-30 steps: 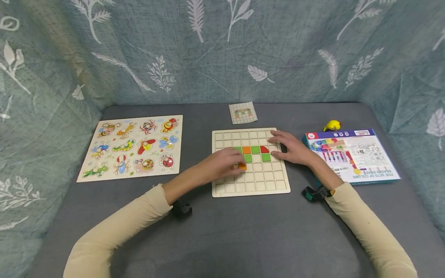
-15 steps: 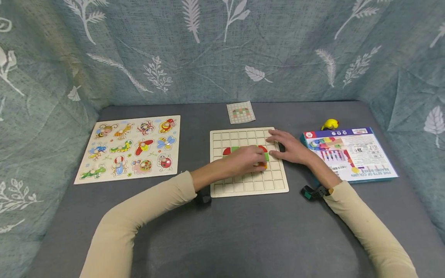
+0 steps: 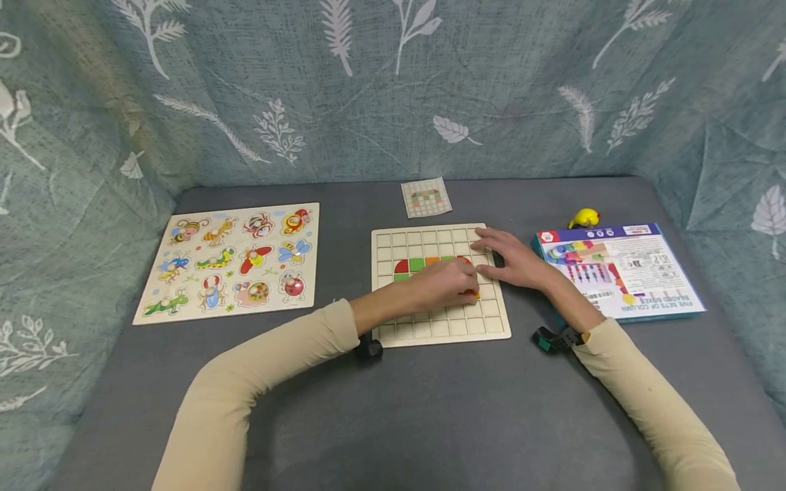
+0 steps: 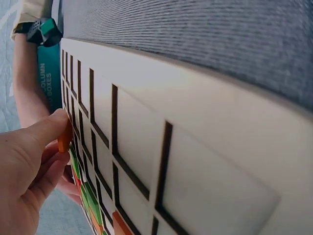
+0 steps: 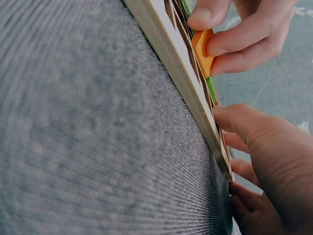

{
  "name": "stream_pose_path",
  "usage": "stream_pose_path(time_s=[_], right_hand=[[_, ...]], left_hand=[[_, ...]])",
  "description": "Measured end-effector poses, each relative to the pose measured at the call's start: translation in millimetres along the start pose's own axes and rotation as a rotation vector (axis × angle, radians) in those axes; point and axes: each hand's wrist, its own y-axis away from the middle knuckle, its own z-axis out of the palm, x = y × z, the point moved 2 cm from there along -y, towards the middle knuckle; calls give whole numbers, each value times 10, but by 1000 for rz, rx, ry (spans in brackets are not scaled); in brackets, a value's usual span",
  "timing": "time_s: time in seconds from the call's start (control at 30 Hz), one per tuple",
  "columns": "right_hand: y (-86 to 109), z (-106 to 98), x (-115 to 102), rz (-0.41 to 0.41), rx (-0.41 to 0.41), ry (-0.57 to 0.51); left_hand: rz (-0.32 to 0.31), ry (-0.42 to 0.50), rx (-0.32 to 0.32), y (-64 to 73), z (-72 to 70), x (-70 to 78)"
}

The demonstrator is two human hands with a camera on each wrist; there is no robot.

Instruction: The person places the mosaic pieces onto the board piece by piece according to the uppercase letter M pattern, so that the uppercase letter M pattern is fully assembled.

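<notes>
A wooden grid board (image 3: 442, 332) lies in front of me, with red, green and orange tiles set in its cells. My left hand (image 3: 443, 283) reaches over the board and hides several of them. Between its thumb and fingers it pinches an orange tile (image 5: 201, 49), close over the cells on the right side. Another orange tile (image 4: 119, 224) sits in a cell in the left wrist view. My right hand (image 3: 511, 260) rests at the board's right edge, fingers spread, with its fingertips on the border.
Behind the board lies a small pattern card (image 3: 426, 198). A wooden insect puzzle (image 3: 228, 262) is on the left. To the right are a flat printed box (image 3: 626, 273) and a yellow toy (image 3: 584, 218). A leaf-patterned curtain (image 3: 368, 116) closes off the table's back.
My left hand has moved right across the board with the orange tile, from the left-middle cells to the right side. My right hand has stayed on the board's edge.
</notes>
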Motion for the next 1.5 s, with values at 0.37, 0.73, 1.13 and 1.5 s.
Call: stream_pose_path(time_s=[0.37,0.73,1.13,1.5], right_hand=[[-16,-32,0,-7,14,11],[71,36,37,-30,32,12],[61,3,-13,-96,59,140],[70,-70,-337,-353,50,290]], left_hand=[[40,-27,9,-15,-12,-21],[21,-155,3,33,68,64],[26,-249,81,261,-184,-24],[-224,-213,103,819,-428,-338]])
